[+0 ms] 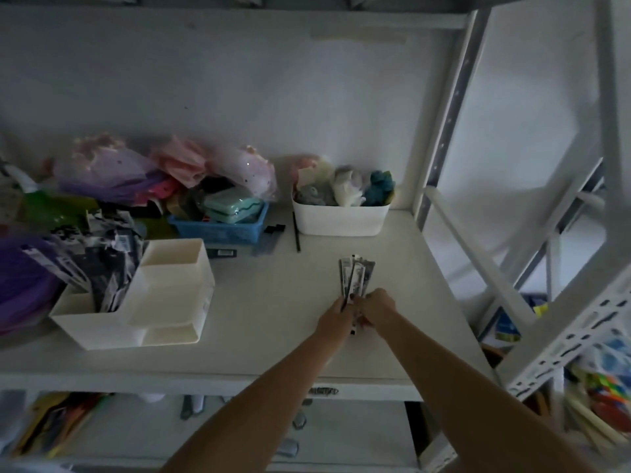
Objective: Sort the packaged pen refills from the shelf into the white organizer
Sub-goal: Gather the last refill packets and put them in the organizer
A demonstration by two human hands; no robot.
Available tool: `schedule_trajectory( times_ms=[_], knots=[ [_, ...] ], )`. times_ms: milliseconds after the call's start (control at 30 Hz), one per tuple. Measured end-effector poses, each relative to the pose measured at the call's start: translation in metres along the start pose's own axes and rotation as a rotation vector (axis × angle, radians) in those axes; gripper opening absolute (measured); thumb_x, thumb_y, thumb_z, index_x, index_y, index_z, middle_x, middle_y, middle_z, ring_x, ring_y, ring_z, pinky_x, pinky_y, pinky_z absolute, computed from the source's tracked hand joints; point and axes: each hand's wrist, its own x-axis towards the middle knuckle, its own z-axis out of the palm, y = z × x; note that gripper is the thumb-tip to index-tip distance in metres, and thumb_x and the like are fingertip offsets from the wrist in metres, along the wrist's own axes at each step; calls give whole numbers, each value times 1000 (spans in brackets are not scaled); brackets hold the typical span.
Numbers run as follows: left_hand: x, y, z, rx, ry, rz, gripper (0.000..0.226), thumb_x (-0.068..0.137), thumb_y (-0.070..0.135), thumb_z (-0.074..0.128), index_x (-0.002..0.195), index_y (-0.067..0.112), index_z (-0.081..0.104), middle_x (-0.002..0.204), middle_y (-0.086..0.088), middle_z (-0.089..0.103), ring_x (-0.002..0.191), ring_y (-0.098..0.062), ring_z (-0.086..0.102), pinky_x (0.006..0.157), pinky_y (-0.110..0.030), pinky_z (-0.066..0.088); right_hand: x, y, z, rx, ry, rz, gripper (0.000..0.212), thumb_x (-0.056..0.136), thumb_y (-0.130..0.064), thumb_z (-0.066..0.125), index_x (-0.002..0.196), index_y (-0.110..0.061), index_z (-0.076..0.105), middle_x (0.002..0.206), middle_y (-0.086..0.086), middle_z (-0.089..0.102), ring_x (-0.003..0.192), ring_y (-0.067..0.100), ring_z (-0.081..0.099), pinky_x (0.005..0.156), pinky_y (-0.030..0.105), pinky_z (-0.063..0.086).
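Two hands on one bundle of refill packets

Both hands meet near the right front part of the shelf [273, 336], gripping a small fanned bundle of packaged pen refills [355, 276]. The left hand [336, 317] closes around the lower end of the bundle from the left; the right hand [377, 307] closes on the same end from the right, fingers curled over the packets. The upper ends of the packets point toward the back edge and lie low over the shelf; whether they touch it cannot be told.

The white organizer [164, 295] stands toward the left front, well apart from the hands. Its tall left compartment already holds a sheaf of upright dark packets [102, 261]; the other compartments show bare walls. Behind it sits a blue basket [222, 230] with a teal box, and along the back edge a white bin [339, 220] holds soft toys. A black pencil [295, 232] lies just left of that bin.
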Motion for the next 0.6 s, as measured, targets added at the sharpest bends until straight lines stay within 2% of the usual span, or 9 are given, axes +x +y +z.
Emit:
schedule_trajectory(
  times_ms=[67, 100, 167, 233, 333, 400, 500, 533, 600],
  knots=[
    [0, -3, -2, -66, -3, -32, 36, 95, 22, 38, 123, 6, 54, 115, -22, 64, 98, -24, 64, 83, -30, 50, 1, -1, 0, 117, -37, 41, 25, 83, -22, 64, 83, 2, 56, 68, 17, 59, 49, 25, 63, 41, 25, 51],
    [-2, -3, -3, -107, 3, -46, 34, 95, 21, 38, 117, 3, 56, 102, -20, 67, 83, -16, 67, 70, -22, 51, 1, -1, 0, 186, -78, 58, 23, 82, -17, 64, 76, 1, 52, 60, 15, 52, 38, 22, 55, 30, 19, 42],
    [-3, -5, -8, -176, 32, -80, 31, 94, 17, 40, 113, 0, 58, 93, -16, 68, 64, -10, 62, 56, -16, 47, -1, 0, 0, 329, -189, 93, 22, 83, -8, 63, 70, 0, 47, 55, 11, 45, 39, 20, 45, 25, 13, 33],
    [-5, -11, -12, -245, 37, -116, 33, 93, 14, 42, 116, -4, 57, 112, -26, 65, 74, -20, 61, 71, -27, 52, -6, -3, 0, 382, -289, 109, 15, 83, -2, 60, 75, 2, 49, 55, 11, 45, 40, 18, 46, 27, 14, 37],
    [-14, -13, -16, -320, 64, -154, 34, 93, 14, 40, 117, -3, 57, 121, -27, 60, 101, -32, 61, 96, -41, 47, -16, -10, -2, 282, -372, 72, 20, 82, -3, 62, 67, 3, 50, 46, 9, 45, 24, 12, 45, 31, 17, 45],
    [-15, -15, -20, -362, 114, -171, 33, 91, 10, 41, 116, -3, 58, 120, -26, 61, 94, -31, 63, 84, -37, 51, -25, -11, 0, 286, -406, 50, 22, 81, -2, 63, 63, 1, 50, 36, 7, 48, 27, 11, 48, 35, 20, 50],
    [-22, -17, -30, -392, 114, -172, 29, 88, 3, 45, 111, -6, 61, 100, -26, 67, 63, -25, 64, 55, -27, 53, -39, -5, 9, 322, -369, 11, 23, 81, -3, 63, 66, -5, 45, 52, 7, 49, 43, 13, 48, 37, 19, 47],
    [-23, -19, -35, -393, 107, -151, 30, 88, 1, 46, 114, -6, 59, 100, -27, 67, 64, -25, 66, 56, -29, 56, -43, -3, 15, 346, -339, -7, 21, 82, -3, 62, 70, -5, 45, 58, 7, 48, 47, 13, 47, 35, 18, 45],
    [-26, -25, -48, -359, 114, -120, 42, 87, 0, 50, 129, -2, 48, 122, -27, 59, 95, -34, 65, 85, -40, 56, -54, -2, 27, 429, -269, -53, 14, 83, -2, 60, 80, -4, 47, 66, 7, 51, 51, 14, 49, 32, 14, 42]
  ],
)
